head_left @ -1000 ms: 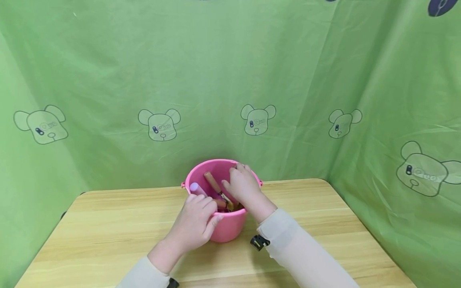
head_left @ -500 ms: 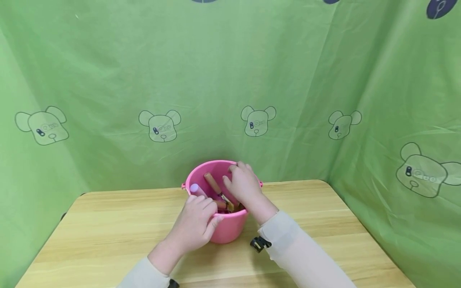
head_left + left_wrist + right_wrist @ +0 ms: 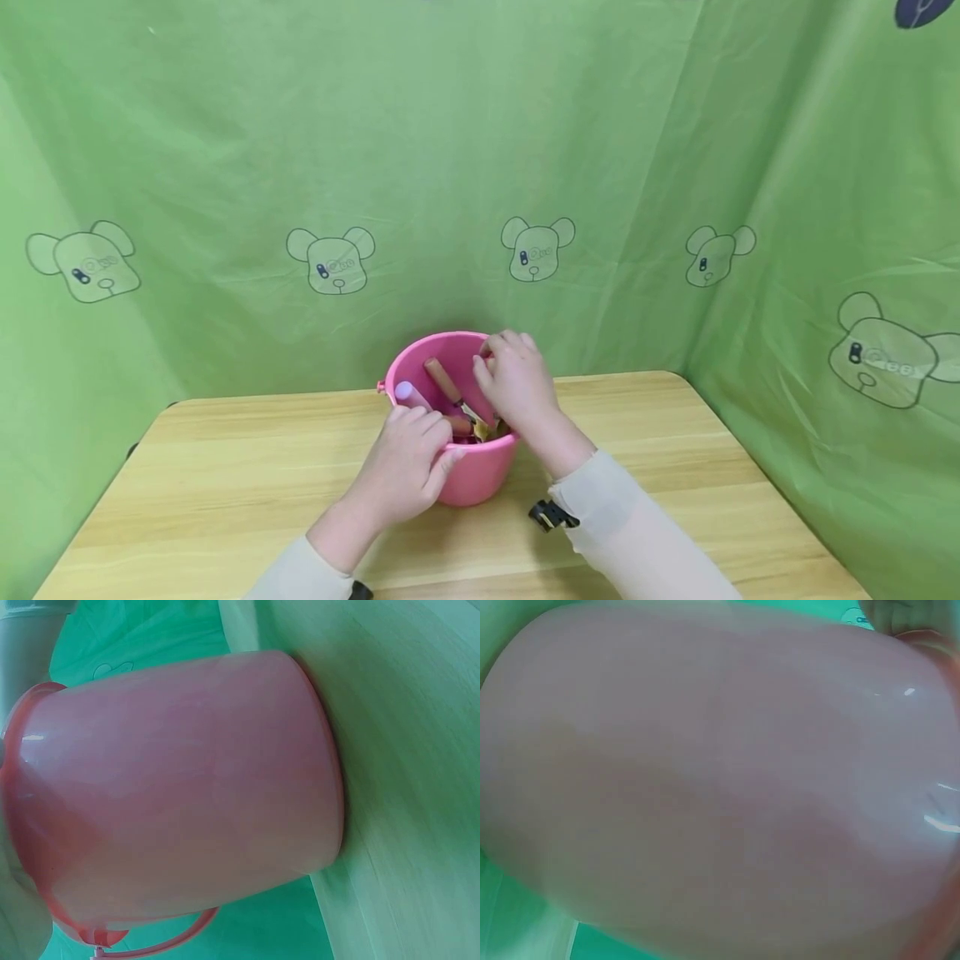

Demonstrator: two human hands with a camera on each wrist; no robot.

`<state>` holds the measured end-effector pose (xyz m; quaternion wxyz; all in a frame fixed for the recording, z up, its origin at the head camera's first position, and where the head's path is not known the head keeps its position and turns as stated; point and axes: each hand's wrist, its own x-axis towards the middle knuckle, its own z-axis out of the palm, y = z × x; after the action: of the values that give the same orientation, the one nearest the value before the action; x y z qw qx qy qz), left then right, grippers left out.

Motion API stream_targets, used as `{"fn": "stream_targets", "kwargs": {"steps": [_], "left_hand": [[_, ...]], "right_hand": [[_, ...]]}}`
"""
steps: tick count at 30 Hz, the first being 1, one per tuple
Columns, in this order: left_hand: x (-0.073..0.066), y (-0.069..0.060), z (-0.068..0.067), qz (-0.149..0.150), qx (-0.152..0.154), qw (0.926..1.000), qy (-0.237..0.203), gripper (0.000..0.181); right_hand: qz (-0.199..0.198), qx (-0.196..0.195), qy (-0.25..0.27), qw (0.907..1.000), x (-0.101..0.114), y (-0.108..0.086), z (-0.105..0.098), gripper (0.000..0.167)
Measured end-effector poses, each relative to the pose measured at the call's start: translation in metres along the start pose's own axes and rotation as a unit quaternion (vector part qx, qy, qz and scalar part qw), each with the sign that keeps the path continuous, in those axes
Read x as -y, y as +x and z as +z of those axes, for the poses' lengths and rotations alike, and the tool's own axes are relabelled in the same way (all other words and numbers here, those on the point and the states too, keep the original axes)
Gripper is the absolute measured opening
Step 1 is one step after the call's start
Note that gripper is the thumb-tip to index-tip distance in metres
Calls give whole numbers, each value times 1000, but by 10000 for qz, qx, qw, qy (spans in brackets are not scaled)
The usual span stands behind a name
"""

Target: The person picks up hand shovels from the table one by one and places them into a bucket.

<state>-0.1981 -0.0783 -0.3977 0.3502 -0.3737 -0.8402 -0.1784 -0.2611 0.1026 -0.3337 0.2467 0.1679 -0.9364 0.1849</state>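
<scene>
The pink bucket (image 3: 480,475) stands upright on the table. My left hand (image 3: 401,458) grips its near left rim, fingers over the edge and thumb outside. Inside lean wooden-handled tools; one brown handle (image 3: 442,379) points up at the back, and another brown handle (image 3: 459,426) lies lower. A pale purple rod (image 3: 411,396) rises beside my left fingers. At the right rim, my right hand (image 3: 517,379) has its fingers curled and seems to pinch a reddish handle (image 3: 490,364), whose kind is hidden. Both wrist views show mostly the bucket's outer wall.
A wood-grain table (image 3: 247,467) lies under the bucket. A green curtain (image 3: 442,167) printed with bear faces closes off the back and sides. The bucket's carrying handle (image 3: 172,941) hangs down on its left side in the left wrist view.
My right hand has moved slightly right at the rim, and a reddish bit now shows between its thumb and fingers. My left hand stays on the rim.
</scene>
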Motion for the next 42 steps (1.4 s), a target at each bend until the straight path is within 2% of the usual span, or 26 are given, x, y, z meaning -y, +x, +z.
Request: {"fn": "stream_targets", "kwargs": {"steps": [9,24,32,38,42], "left_hand": [[1,0,-2,-7,-5,10000,-25,14],[0,-1,-2,-23,13,9999,-99,14],[1,-2,0,10,54,10000,-76,15],[1,-2,0,33,11,10000,-4,25],[1,-1,-1,30,20,10000,11,24]], "right_hand": [[-93,-133,241,9996,1,-13,-13,12],[-543,-425,504,9963,5,-46,-28,10],[-626,-220,645,9957,8,-68,-24,6],[-731,-110,699,9948,7,-76,-21,7],[-913,-41,798,9926,3,-81,-19,10]]}}
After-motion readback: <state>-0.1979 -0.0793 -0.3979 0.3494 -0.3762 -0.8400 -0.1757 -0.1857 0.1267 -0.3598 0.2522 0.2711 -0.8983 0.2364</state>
